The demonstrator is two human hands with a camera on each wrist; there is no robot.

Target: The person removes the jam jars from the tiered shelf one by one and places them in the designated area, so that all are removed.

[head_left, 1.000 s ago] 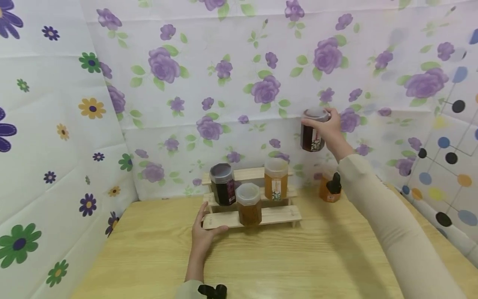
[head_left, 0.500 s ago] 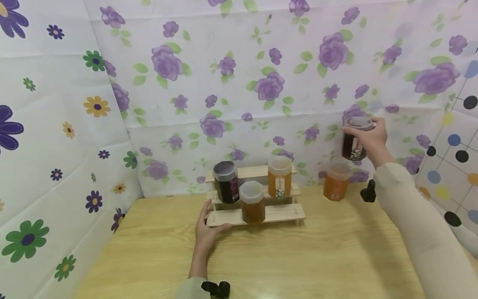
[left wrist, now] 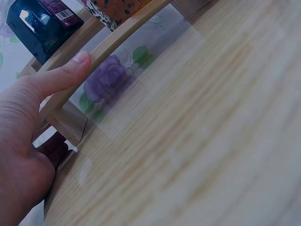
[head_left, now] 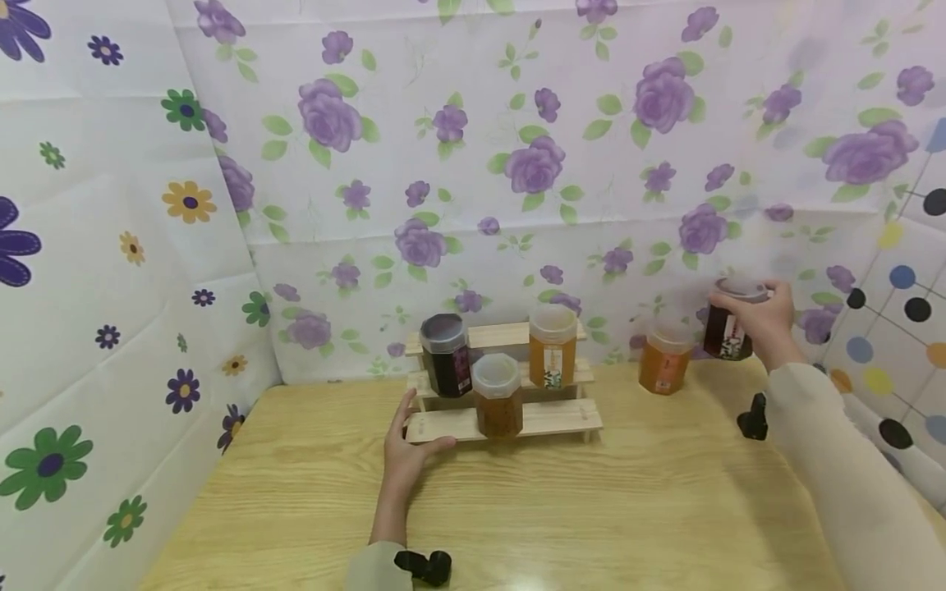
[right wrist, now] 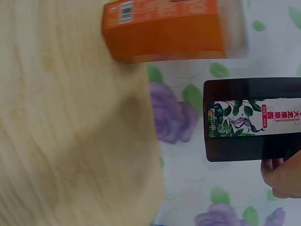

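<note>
My left hand (head_left: 406, 455) holds the left end of a stepped wooden rack (head_left: 443, 425). In the left wrist view its thumb (left wrist: 63, 75) lies along the front plank, with fingertips partly hidden behind the rack's leg. At the right, my right hand (head_left: 772, 324) grips a dark jam jar (head_left: 726, 332) around its clear lid. The right wrist view shows the jar's label (right wrist: 244, 117) and its base apart from the table. On the rack stand a dark purple jar (head_left: 449, 365), an amber jar (head_left: 498, 406) at the front and a yellow-orange jar (head_left: 553, 357).
An orange jar (head_left: 664, 365) stands on the wooden table (head_left: 517, 509) between the rack and the held jar. Flowered cloth (head_left: 443, 164) hangs behind the table's back edge. A dotted cloth (head_left: 909, 345) lines the right side.
My right hand has carried the dark jar rightward, then lowered it beside the orange jar, which is now fully uncovered. The left hand has stayed at the rack.
</note>
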